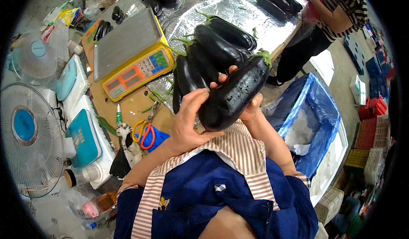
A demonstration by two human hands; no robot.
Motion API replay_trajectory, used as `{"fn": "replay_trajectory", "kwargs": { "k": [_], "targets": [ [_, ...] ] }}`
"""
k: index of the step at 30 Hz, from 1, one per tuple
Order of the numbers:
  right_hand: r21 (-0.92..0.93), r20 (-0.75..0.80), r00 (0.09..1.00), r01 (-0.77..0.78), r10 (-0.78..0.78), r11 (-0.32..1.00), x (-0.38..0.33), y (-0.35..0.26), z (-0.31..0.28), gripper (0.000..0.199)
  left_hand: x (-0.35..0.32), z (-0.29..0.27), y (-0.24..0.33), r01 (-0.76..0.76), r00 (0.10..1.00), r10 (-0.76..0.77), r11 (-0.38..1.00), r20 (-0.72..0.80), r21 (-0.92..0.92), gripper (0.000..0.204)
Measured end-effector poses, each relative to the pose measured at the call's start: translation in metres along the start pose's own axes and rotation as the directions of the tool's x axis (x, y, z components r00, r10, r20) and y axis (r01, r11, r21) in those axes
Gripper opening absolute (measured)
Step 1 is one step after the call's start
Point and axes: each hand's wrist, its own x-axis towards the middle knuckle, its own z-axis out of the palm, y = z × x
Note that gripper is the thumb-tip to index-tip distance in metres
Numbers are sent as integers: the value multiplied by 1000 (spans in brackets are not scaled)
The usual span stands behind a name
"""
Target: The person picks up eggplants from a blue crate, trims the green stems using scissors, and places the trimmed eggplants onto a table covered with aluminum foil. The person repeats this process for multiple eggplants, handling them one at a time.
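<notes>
A large dark purple, glossy eggplant with water drops lies tilted across both my hands, its green cap to the upper right. My left hand is closed around its blunt lower end. My right hand supports it from the near side, the thumb on this side and fingertips showing over its far side. Just beyond, several eggplants with green stems lie in a heap on the table, close to my fingers. Scissors with yellow and red handles lie left of my left hand.
A yellow scale with a grey pan stands at the left. Silver foil sheeting covers the far table, with more eggplants. A blue-lined bin stands at the right. A fan is far left; another person works at the upper right.
</notes>
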Motion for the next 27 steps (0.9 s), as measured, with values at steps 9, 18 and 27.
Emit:
{"fn": "replay_trajectory", "kwargs": {
  "k": [9,18,27],
  "targets": [
    [78,41,999,5,-8,997,-3,1,-7,86,7,2,3,-186,980,178,979,90,83,83],
    [-191,-158,987,-59,28,980,-3,-7,11,91,2,-2,-2,-203,979,201,967,28,152,73],
    [-335,-324,946,-131,17,933,8,5,22,84,-26,-1,-16,-94,991,104,988,-79,121,74]
  ]
}}
